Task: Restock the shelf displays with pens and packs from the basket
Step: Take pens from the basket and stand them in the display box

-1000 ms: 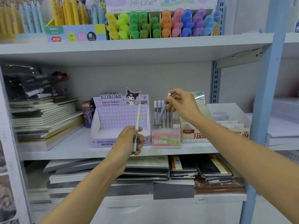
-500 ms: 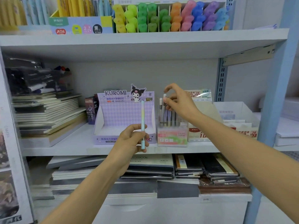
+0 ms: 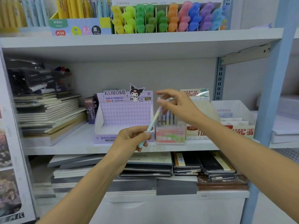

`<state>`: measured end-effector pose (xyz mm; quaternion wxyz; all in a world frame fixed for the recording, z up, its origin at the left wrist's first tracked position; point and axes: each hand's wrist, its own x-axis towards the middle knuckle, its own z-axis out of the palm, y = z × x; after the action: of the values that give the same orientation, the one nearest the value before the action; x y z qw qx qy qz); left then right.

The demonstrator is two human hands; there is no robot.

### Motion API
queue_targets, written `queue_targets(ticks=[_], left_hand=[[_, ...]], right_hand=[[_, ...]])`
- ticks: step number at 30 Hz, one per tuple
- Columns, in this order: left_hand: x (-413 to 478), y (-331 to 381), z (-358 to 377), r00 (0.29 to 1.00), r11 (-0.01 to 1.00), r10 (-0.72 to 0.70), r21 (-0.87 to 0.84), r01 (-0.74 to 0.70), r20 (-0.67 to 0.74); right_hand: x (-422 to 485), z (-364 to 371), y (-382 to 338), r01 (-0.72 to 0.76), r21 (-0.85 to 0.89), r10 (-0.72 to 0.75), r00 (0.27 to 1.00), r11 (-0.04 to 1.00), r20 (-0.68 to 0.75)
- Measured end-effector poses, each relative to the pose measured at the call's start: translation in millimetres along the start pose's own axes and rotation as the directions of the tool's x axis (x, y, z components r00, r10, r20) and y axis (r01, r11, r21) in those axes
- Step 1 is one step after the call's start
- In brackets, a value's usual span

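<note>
Pastel mint fading to pink, the pen (image 3: 152, 123) slants up to the right from the left hand (image 3: 131, 139), whose curled fingers grip its lower end in front of the shelf (image 3: 64, 144). The right hand (image 3: 179, 105) hovers at the pen's top with thumb and forefinger narrowly apart; blur hides any contact. Just behind stands a pen box (image 3: 169, 135) marked "HB" and "FRUIT SODA", and to its left a lilac display box (image 3: 124, 113) reading "KUROMI".
</note>
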<state>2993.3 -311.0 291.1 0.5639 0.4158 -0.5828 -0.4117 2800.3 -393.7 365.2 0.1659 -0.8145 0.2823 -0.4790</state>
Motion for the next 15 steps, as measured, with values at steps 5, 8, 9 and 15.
queue_targets(ticks=[5,8,9,15], left_hand=[[-0.7,8.0,7.4,0.998,0.999,0.038,-0.021,-0.039,-0.049],[2.3,13.6,12.4,0.974,0.982,0.052,-0.164,-0.090,-0.219],[3.6,15.5,15.6,0.961,0.972,0.052,-0.208,-0.111,-0.271],[2.4,21.8,39.4,0.959,0.924,0.071,-0.343,-0.167,-0.274]], right_hand=[[-23.1,-9.9,5.5,-0.047,0.069,0.041,0.995,0.997,0.087],[-39.3,-16.6,6.4,-0.080,0.175,0.054,0.987,0.981,0.148],[-44.9,-15.1,6.0,-0.095,0.193,0.059,0.981,0.977,0.186],[-67.8,3.2,2.7,-0.188,0.319,0.080,0.943,0.929,0.324]])
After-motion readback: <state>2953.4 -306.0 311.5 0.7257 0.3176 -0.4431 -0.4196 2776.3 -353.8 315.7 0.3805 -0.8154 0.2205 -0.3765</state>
